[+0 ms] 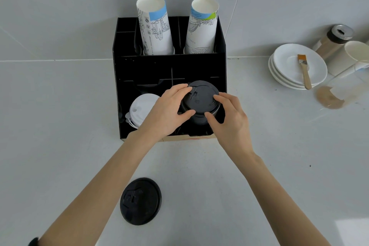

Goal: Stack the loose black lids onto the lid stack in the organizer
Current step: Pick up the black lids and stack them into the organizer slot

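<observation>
A black organizer (127, 66) stands on the counter at the middle. In its front right compartment rises a stack of black lids (201, 104). My left hand (167, 112) grips the top of that stack from the left, and my right hand (231, 120) grips it from the right, thumbs at the near side. One loose black lid (140, 200) lies flat on the counter, close to me, below my left forearm. A stack of white lids (139, 110) sits in the front left compartment, partly hidden by my left hand.
Two stacks of printed paper cups (155, 28) (201, 28) stand in the organizer's back compartments. At the right are stacked white saucers (287, 66) with a brush (304, 71), a shaker jar (333, 42), a white cup (357, 52) and a brown powder spill (327, 98).
</observation>
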The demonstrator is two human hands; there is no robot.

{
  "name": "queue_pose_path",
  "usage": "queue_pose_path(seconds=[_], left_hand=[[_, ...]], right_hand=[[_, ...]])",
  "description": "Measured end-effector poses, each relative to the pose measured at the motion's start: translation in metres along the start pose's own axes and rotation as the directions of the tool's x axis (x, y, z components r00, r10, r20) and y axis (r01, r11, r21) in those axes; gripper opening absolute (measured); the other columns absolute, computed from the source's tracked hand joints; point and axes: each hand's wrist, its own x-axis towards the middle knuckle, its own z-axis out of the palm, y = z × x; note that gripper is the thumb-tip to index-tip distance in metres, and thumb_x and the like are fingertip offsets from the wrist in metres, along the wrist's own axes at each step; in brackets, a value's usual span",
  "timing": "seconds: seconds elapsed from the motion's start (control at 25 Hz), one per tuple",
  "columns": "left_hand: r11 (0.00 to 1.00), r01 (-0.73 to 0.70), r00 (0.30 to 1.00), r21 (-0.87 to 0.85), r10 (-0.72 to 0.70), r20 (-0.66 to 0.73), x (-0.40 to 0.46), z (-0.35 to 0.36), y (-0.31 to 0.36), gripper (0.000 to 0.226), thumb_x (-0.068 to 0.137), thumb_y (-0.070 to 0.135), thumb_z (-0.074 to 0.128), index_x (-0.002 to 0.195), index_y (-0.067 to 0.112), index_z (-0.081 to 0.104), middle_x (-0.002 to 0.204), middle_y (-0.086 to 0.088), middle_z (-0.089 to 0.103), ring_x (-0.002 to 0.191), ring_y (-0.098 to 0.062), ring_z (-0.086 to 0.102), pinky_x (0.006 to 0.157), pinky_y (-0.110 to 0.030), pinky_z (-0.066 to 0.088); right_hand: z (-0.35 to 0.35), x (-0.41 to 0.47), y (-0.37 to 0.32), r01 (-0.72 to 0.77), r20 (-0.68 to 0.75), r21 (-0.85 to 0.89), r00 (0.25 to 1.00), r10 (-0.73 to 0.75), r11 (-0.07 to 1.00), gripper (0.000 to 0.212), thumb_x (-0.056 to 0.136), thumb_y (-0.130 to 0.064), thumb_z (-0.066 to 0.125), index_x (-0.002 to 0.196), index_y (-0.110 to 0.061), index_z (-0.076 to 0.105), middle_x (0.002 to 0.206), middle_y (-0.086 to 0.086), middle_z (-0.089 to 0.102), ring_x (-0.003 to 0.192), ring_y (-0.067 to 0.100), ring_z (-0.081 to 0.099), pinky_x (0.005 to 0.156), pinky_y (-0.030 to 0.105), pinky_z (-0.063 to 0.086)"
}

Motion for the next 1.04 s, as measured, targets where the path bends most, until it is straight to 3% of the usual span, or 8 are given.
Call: queue_pose_path(seconds=[0.28,0.48,0.6,0.76,0.96,1.04], left_hand=[[1.0,0.009,1.0,0.012,-0.01,0.018,0.004,0.004,0.002,0.058,0.085,0.027,0.055,0.135,0.015,0.029,0.148,-0.004,0.03,0.135,-0.019,0.026,0.109,-0.033,0.023],[1.0,0.014,1.0,0.016,-0.015,0.024,0.006,0.004,0.001,0.058,0.085,0.028,0.056,0.135,0.016,0.029,0.147,-0.005,0.031,0.135,-0.02,0.026,0.109,-0.036,0.024],[1.0,0.009,1.0,0.013,-0.009,0.028,0.006,0.004,0.0,0.058,0.084,0.028,0.056,0.134,0.016,0.029,0.146,-0.005,0.033,0.134,-0.02,0.028,0.108,-0.038,0.026],[1.0,0.005,1.0,-0.025,-0.004,0.029,0.005,-0.001,-0.001,0.06,0.083,0.027,0.058,0.134,0.015,0.03,0.146,-0.005,0.031,0.133,-0.021,0.03,0.107,-0.032,0.026],[0.999,0.005,1.0,-0.052,-0.006,-0.017,-0.01,-0.014,-0.002,0.057,0.084,0.027,0.057,0.133,0.014,0.032,0.144,-0.006,0.033,0.131,-0.02,0.032,0.104,-0.027,0.026],[0.998,0.003,1.0,-0.063,-0.005,-0.031,-0.022,-0.018,-0.001,0.055,0.084,0.026,0.057,0.132,0.014,0.034,0.142,-0.006,0.036,0.129,-0.019,0.034,0.099,-0.019,0.023]], right_hand=[[-0.002,0.005,0.004,-0.038,0.005,0.038,0.999,0.038,0.999,0.042,0.08,-0.016,0.063,0.119,-0.011,0.05,0.129,0.004,0.049,0.112,0.016,0.05,0.086,0.01,0.032],[-0.001,0.003,0.006,-0.031,0.003,0.061,1.0,0.031,0.998,0.042,0.08,-0.016,0.063,0.12,-0.012,0.05,0.129,0.005,0.049,0.113,0.015,0.049,0.09,0.017,0.036],[-0.002,0.003,0.005,-0.025,0.008,0.057,1.0,0.025,0.998,0.042,0.08,-0.016,0.063,0.12,-0.011,0.049,0.129,0.005,0.048,0.113,0.015,0.048,0.088,0.011,0.032],[-0.005,0.004,0.004,-0.006,0.034,0.048,0.999,0.004,0.999,0.041,0.08,-0.014,0.063,0.119,-0.011,0.049,0.129,0.006,0.047,0.116,0.018,0.047,0.088,0.008,0.028],[-0.01,-0.005,-0.006,0.011,0.03,0.046,0.999,-0.012,0.999,0.043,0.081,-0.015,0.061,0.122,-0.015,0.047,0.136,0.002,0.041,0.122,0.02,0.042,0.096,0.023,0.033],[-0.011,-0.011,-0.012,0.041,0.034,0.06,0.998,-0.043,0.997,0.043,0.081,-0.013,0.06,0.121,-0.015,0.047,0.134,0.002,0.044,0.12,0.018,0.044,0.095,0.019,0.033]])
